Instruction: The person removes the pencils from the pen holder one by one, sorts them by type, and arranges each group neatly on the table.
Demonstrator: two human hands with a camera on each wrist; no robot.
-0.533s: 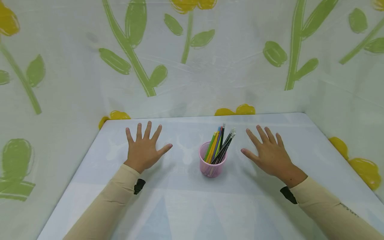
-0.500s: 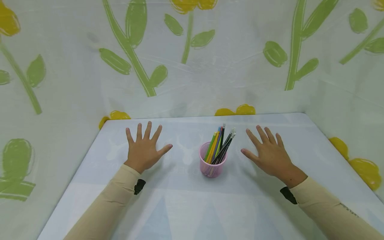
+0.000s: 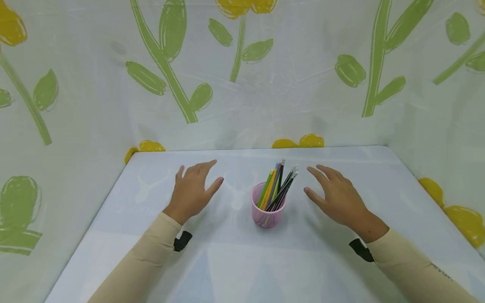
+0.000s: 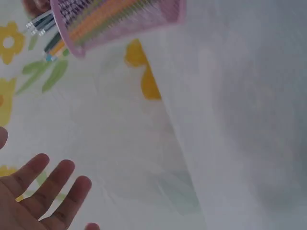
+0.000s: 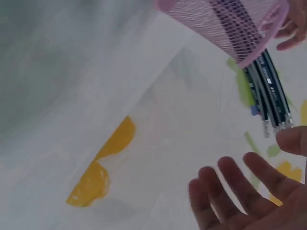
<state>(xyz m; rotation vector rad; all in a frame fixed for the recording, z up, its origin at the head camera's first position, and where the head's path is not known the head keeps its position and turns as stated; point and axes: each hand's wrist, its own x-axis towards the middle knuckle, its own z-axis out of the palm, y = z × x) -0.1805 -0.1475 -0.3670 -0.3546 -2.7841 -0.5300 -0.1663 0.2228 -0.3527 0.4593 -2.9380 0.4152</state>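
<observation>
- I see the left hand and right hand loosely spread, holding nothing
- Pink cup of pencils stands between them — touching neither
- I'd steady it low — pencils lean rightward

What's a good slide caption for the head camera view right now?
Left hand and right hand flank, without touching, a pink cup of pencils on a pale table.

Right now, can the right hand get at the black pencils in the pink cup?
Probably yes: the right hand holds nothing, and the black pencils lean toward its side, their ends sticking out past the rim of the pink cup. In the head view, nothing stands between hand and pencils.
</observation>
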